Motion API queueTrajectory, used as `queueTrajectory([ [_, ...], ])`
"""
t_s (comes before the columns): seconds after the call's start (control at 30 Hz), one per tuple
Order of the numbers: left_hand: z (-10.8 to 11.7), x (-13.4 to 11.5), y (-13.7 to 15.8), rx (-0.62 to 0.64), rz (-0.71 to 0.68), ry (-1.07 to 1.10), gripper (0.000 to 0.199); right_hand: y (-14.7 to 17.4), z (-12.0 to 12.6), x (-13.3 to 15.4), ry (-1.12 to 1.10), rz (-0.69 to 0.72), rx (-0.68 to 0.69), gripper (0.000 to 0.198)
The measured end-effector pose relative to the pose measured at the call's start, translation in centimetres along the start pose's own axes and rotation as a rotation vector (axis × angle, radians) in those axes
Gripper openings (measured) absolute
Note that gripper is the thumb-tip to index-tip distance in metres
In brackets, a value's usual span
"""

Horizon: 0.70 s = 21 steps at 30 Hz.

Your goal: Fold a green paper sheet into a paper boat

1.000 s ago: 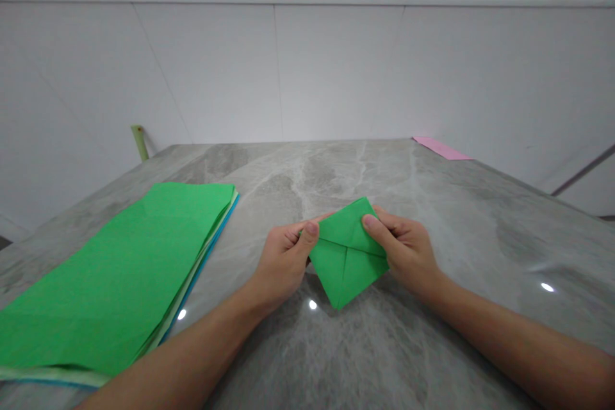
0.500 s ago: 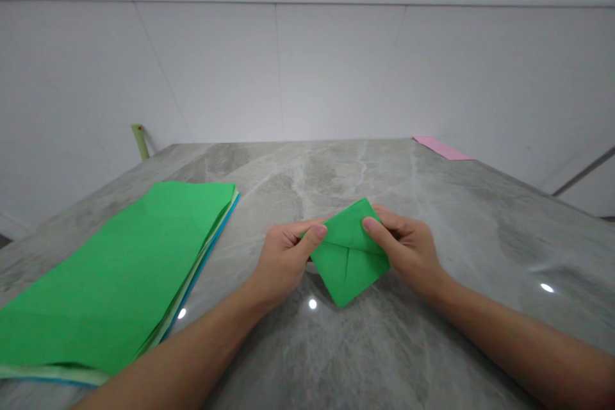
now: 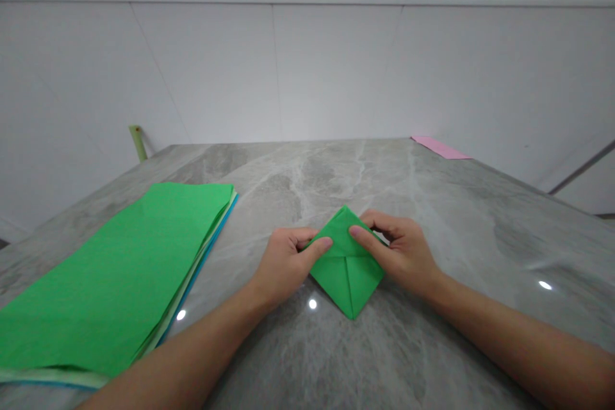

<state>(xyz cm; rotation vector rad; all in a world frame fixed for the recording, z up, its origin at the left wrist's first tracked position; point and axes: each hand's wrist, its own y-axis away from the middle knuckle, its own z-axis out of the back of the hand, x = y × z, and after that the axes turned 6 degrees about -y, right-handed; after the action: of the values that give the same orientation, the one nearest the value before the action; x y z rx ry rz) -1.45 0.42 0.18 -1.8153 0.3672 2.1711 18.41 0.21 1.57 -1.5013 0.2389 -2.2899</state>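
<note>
A small folded green paper (image 3: 346, 272), diamond-shaped with a centre crease, sits just above the grey marble table (image 3: 336, 359) in front of me. My left hand (image 3: 284, 264) pinches its left corner, thumb on top. At its upper right edge my right hand (image 3: 398, 250) grips it, with the thumb pressed across the top flap. Both hands hold the same piece; its lower point faces me.
A stack of coloured sheets (image 3: 120, 275), green on top with pale green and blue edges below, lies to the left. A pink sheet (image 3: 439, 147) rests at the far right edge. A green post (image 3: 138, 142) stands at the far left corner. White walls surround the table.
The folded green paper has turned and come down closer to the table, its point now aimed at me. Both thumbs have slid inward over the top flap.
</note>
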Motion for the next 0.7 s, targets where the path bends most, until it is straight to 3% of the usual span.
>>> queueTrajectory([
  [0.27, 0.09, 0.18, 0.06, 0.037, 0.036, -0.031, 0.039, -0.04, -0.27, 0.03, -0.117, -0.042, -0.058, 0.014],
  [0.5, -0.2, 0.23, 0.24, 0.139, 0.033, -0.063, 0.037, -0.01, -0.37, 0.04, -0.116, -0.126, 0.033, 0.025],
  [0.63, -0.36, 0.31, 0.32, 0.233, 0.037, 0.034, 0.036, 0.03, -0.4, 0.08, -0.092, -0.148, 0.045, 0.037],
  [0.7, -0.42, 0.31, 0.28, 0.221, 0.031, 0.043, 0.037, 0.06, -0.39, 0.14, -0.076, -0.148, 0.069, 0.036],
])
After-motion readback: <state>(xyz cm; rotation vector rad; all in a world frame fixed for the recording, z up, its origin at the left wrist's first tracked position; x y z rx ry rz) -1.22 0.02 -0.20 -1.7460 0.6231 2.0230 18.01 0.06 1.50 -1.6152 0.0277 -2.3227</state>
